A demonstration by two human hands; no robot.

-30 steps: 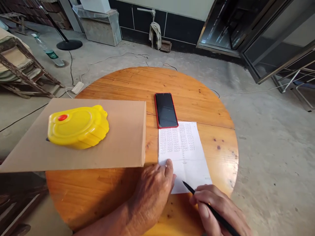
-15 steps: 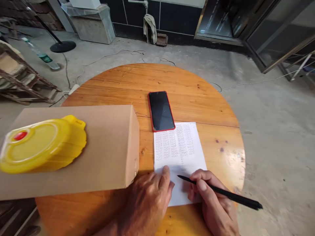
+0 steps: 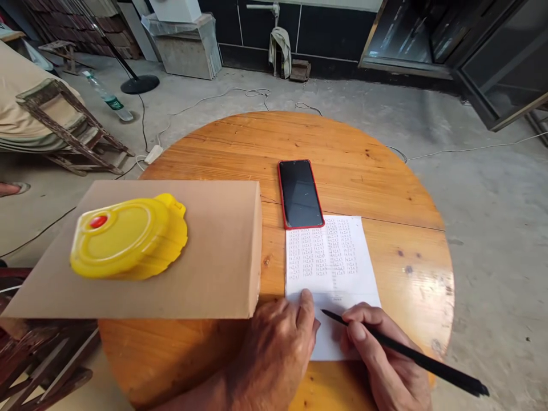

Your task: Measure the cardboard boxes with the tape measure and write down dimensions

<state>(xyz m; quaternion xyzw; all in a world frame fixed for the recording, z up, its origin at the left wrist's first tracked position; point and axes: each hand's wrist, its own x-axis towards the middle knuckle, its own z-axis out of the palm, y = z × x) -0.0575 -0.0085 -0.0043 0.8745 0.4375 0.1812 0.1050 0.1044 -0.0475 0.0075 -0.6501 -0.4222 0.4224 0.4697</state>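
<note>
A sheet of white paper (image 3: 342, 262) lies on the round wooden table (image 3: 402, 182), its upper part covered with rows of small handwritten marks. My left hand (image 3: 280, 342) rests palm down over the paper's lower left edge, its fingers lying on the sheet and partly bent. In my right hand (image 3: 381, 348) a slim black pen (image 3: 428, 361) is pinched between thumb and fingers, its tip pointing left at the bare lower part of the sheet. Whether the tip touches the paper I cannot tell. A red-cased phone (image 3: 302, 194) overlaps the paper's top left corner, screen dark.
Left of my hand sits a cardboard box (image 3: 218, 251) with a yellow plastic case (image 3: 128, 237) on top. Beyond the table are a water bottle (image 3: 109, 97), a wooden step stool (image 3: 77, 125) and cables on the concrete floor. A person's foot (image 3: 12, 188) shows at far left.
The view has turned left, so everything sits further right in the picture and more of the box shows. Both hands keep nearly the same place on the paper; the pen remains held.
</note>
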